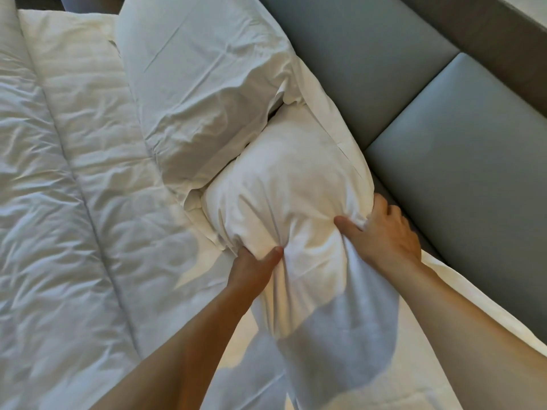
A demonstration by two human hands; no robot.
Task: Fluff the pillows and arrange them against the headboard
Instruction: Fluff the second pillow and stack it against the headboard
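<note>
Head view looks down over a bed with both bare forearms reaching forward. Between the hands is a white pillow [291, 199], lying with its long side running away from the camera and its right edge against the grey padded headboard [461, 149]. The left hand [251, 269] grips the pillow's left side near its near end: the thumb presses into the top of the cover, and the other fingers are hidden under the fabric, so how they lie cannot be told. The right hand [384, 232] clutches the pillow's right side, its thumb dug into the top and its fingers [381, 207] curled over the edge next to the headboard, bunching the cloth into folds between the two hands. A second pillow [204, 93], also white and creased, lies farther up the bed, touching the far end of the gripped one and resting by the headboard. To the left, a wrinkled white duvet [68, 187] covers the bed [444, 368]. Part of the near bedding is in shadow.
</note>
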